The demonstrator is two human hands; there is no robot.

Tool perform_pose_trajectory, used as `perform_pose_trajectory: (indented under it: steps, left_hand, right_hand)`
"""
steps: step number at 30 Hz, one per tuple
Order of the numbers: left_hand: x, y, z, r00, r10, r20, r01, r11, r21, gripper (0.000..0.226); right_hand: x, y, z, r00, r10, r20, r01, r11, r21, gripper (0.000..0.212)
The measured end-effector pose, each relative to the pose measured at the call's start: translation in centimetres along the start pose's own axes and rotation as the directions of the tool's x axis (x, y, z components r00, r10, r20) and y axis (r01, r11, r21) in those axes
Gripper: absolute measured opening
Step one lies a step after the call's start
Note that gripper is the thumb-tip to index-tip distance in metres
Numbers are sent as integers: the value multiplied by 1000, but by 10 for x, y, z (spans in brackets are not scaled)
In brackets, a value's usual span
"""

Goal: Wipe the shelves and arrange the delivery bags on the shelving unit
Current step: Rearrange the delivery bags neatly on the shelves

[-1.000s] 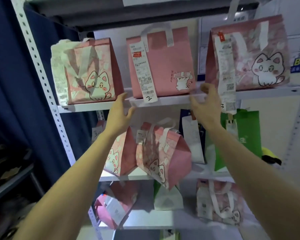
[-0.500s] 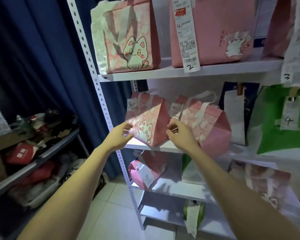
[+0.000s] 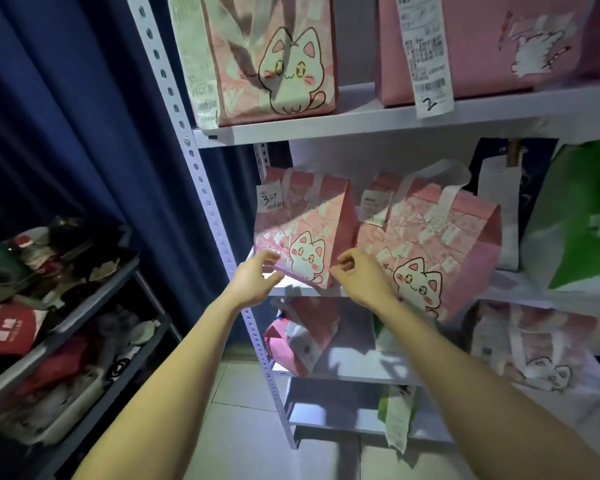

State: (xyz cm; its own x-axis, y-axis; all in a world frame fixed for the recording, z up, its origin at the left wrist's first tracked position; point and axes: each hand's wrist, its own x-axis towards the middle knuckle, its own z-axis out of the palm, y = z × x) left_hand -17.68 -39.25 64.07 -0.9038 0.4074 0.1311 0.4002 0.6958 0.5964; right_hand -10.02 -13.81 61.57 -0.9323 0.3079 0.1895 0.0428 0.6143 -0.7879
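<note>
Left hand and right hand are parked apart, one at each lower corner of the small pink cat bag on the middle shelf, so a two-sided hold looks like what's being set up. The left one is spread open with relaxed fingers right at the bag's lower left corner, though actual contact can't be confirmed. The right one is loosely curled at the lower right corner, and whether the edge is really pinched can't be told from this angle. No cloth is held in either.

The bag is stood upright at the shelf's left end, near the perforated post. Its cat print is faced outward and a tag marked 34 is hung at its top left, presumably so orders can be read at a glance. A bigger cat bag is sat right against its right side and looks tipped forward over the front edge, so some straightening is probably wanted there.

Both forearms are stretched forward and slightly up, with wrists roughly level and palms turned in towards each other.
</note>
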Motion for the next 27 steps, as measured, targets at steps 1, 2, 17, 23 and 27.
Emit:
perform_pose_trajectory:
  steps: [1, 2, 17, 23, 27]
  left_hand:
    - [4, -5, -2, 1000, 6, 3, -6, 1000, -7, 44]
    - [8, -11, -5, 1000, 16, -1, -16, 1000, -19, 44]
    - [42, -17, -3, 978, 157, 135, -145, 985, -99, 42]
    - [56, 37, 14, 960, 265, 87, -250, 956, -155, 31]
    - [61, 91, 36, 920, 389, 57, -367, 903, -224, 22]
  right_hand:
    - [3, -3, 9, 1000, 19, 6, -19, 1000, 2, 26]
    - [4, -7, 16, 999, 32, 11, -32, 999, -12, 27]
    - [33, -13, 13, 940, 238, -244, -283, 944, -169, 16]
    - [-14, -13, -39, 951, 77, -298, -118, 986, -120, 17]
    - [-43, -10, -104, 837, -10, -547, -78, 987, -137, 4]
